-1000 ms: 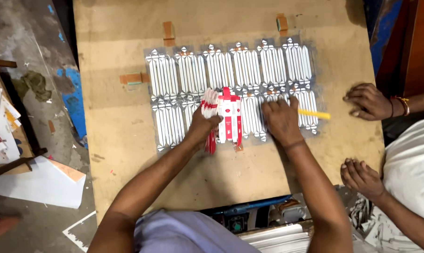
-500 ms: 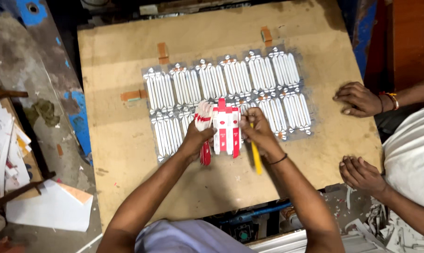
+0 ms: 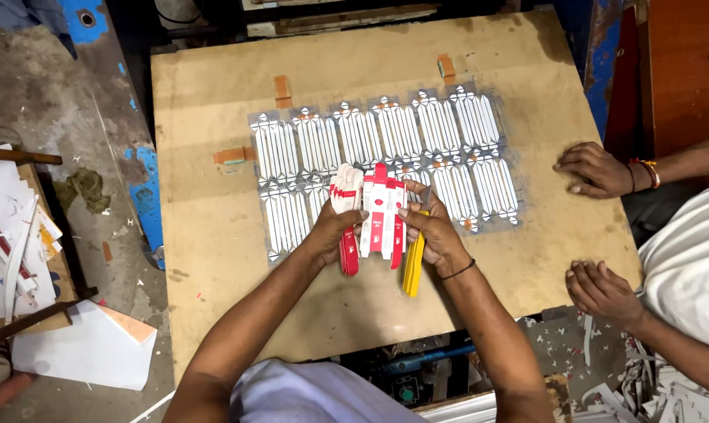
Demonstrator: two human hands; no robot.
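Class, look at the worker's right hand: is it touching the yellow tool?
Touching. The head view shows the right hand wrapped around the top of the yellow tool, whose lower part sticks out below the palm.

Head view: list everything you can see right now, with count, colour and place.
Board: one, tan, centre.
Die pattern: twelve whitish outlines in two rows, on board.
Carton blanks: small stack, red and white, held in both hands.
Yellow tool: one, in right hand.
Tape pieces: three, orange-brown, around the pattern.
Paper sheets: white, floor at left.
Co-worker's hands: two, on board's right edge.
Left hand: grips blanks.
Right hand: grips blanks and tool.
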